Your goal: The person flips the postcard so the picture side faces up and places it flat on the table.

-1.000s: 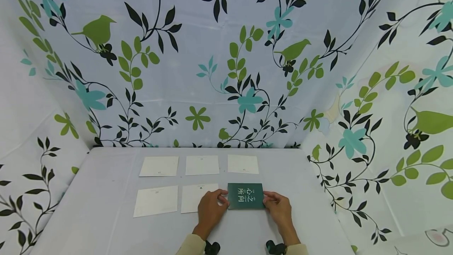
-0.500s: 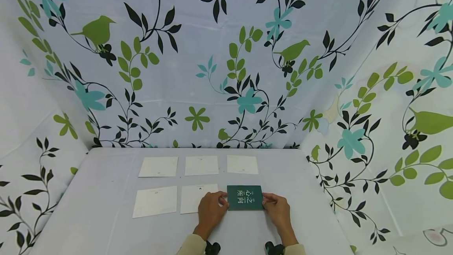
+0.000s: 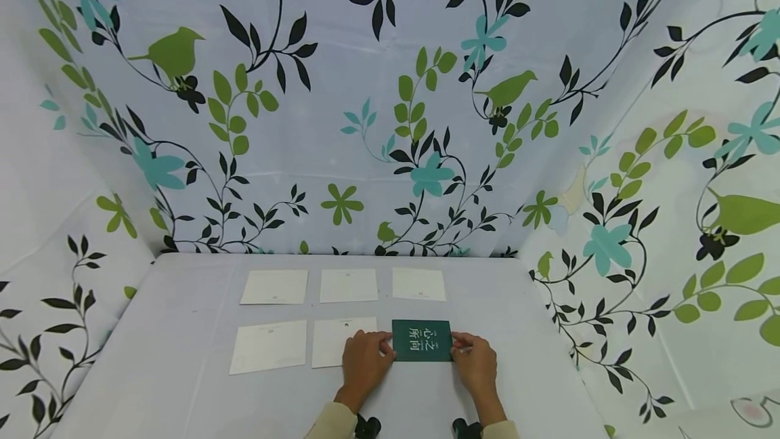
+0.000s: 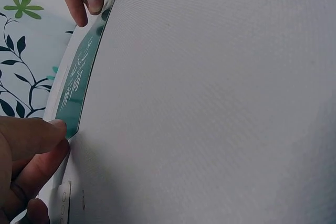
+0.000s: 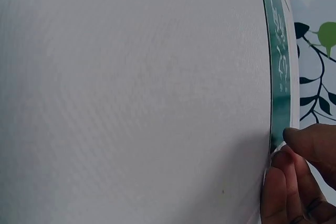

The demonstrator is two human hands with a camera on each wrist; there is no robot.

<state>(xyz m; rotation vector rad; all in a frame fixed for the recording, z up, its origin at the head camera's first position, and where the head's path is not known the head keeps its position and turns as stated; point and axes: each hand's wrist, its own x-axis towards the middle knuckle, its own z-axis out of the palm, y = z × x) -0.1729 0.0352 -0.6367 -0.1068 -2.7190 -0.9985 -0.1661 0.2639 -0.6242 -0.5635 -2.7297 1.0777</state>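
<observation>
A dark green card with white characters lies at the right end of the near row, its writing turned sideways. At its left edge my left hand pinches the corner between thumb and fingers, as the left wrist view shows with the thumb on top. My right hand pinches the opposite edge; in the right wrist view its thumb lies over the card's corner. Whether the card is flat on the table or slightly raised, I cannot tell. Left of it, a cream card is partly covered by my left hand.
Another cream card lies at the left of the near row. Behind are three more: left card, middle card and right card. The white table ends at a patterned cloth at the back and sides.
The green card's far edge has come down a little, so it looks flatter. My right hand has shifted slightly left with it. Both hands keep their grip; the cream cards stay put.
</observation>
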